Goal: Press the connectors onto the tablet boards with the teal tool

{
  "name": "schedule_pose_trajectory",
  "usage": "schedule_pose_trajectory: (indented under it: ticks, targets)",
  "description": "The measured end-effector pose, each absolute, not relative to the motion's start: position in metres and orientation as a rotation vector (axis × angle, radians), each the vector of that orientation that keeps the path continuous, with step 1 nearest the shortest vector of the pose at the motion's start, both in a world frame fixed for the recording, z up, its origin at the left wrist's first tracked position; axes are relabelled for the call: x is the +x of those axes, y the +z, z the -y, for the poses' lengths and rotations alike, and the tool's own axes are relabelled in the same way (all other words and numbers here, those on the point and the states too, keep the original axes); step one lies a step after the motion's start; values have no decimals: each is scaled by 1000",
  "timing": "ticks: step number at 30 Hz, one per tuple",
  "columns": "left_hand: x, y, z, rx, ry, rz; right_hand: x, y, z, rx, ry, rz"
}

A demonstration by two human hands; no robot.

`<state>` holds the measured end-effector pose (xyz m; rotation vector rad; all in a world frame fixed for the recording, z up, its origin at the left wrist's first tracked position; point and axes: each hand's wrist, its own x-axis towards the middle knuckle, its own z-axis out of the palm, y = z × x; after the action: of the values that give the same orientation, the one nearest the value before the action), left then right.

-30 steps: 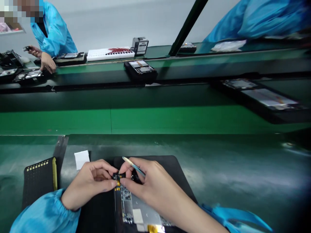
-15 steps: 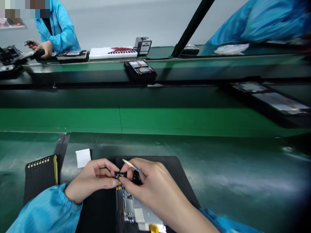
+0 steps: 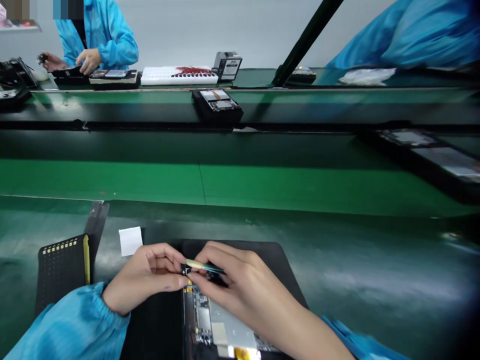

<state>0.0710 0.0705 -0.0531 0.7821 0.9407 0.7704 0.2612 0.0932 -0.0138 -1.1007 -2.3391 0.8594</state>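
My left hand (image 3: 150,280) and my right hand (image 3: 234,290) meet at the top edge of an opened device (image 3: 221,330), its circuit board and metal plate showing, lying on a black mat (image 3: 277,265). Both thumbs and forefingers pinch a small black camera module (image 3: 184,270) with a yellow flex tail at the board's top. My right hand also holds thin tweezers (image 3: 204,266), lying almost flat and pointing left toward the module.
A black tray with small yellow parts (image 3: 62,270) lies at the left, with a white paper square (image 3: 130,241) beside it. Beyond runs a green conveyor (image 3: 262,182) carrying black trays with devices (image 3: 217,105). A co-worker in blue (image 3: 101,37) works at far left.
The tweezers in my right hand tipped down from a raised slant to nearly flat over the module. The co-worker's hands shifted at the far bench. The view has drifted slightly.
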Motion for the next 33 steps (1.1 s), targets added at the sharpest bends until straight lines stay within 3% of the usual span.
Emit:
schedule_pose_trajectory:
  ticks: [33]
  targets:
    - [73, -57, -71, 771, 777, -899, 262, -13, -95, -1077, 922, 2304]
